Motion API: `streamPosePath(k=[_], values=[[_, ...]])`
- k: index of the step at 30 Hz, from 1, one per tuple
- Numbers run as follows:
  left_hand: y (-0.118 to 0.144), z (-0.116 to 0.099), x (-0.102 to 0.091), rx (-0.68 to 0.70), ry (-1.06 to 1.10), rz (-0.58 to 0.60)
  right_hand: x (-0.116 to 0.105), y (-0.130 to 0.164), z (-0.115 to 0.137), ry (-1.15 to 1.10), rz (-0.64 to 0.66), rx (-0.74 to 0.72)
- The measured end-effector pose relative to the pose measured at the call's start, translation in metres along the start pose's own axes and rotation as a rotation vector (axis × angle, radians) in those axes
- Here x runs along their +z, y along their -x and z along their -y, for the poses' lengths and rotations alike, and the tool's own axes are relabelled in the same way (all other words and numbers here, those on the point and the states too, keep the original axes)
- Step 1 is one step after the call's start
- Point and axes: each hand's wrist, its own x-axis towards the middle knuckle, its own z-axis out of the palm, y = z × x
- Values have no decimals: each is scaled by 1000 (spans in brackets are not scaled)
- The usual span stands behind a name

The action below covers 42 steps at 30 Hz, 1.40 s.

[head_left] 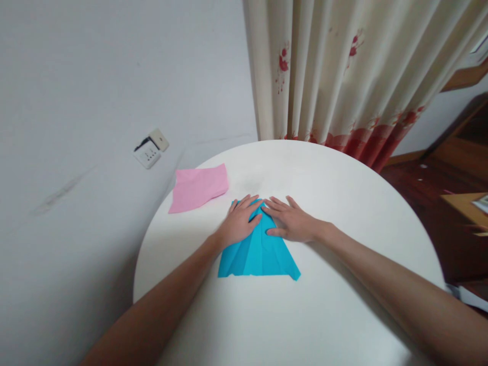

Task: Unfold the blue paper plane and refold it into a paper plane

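Both hands, left hand and right hand, lay flat with fingers spread on the thin, creasable blue paper beside the pink sheet; best pinched by its edges.

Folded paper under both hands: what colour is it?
Bright blue paper, plain and unpatterned, seen clearly in the head view.

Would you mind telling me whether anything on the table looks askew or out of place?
The pink paper overhangs the far-left rim of the white table. Otherwise nothing stands out: both hands press flat on the folded blue paper.
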Motion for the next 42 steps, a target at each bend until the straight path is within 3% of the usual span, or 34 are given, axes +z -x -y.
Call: streamPosePath(k=[14, 28, 36, 42], values=[[2, -1, -3, 19, -39, 23, 4, -3, -2, -18, -30, 55], [3, -2, -4, 35, -86, 65, -12, 9, -7, -80, 154, 29], [5, -2, -4, 22, -98, 61, -12, 6, -21, 50, -33, 194], [4, -3, -2, 3, -102, 29, -3, 0, -15, 45, -62, 146]])
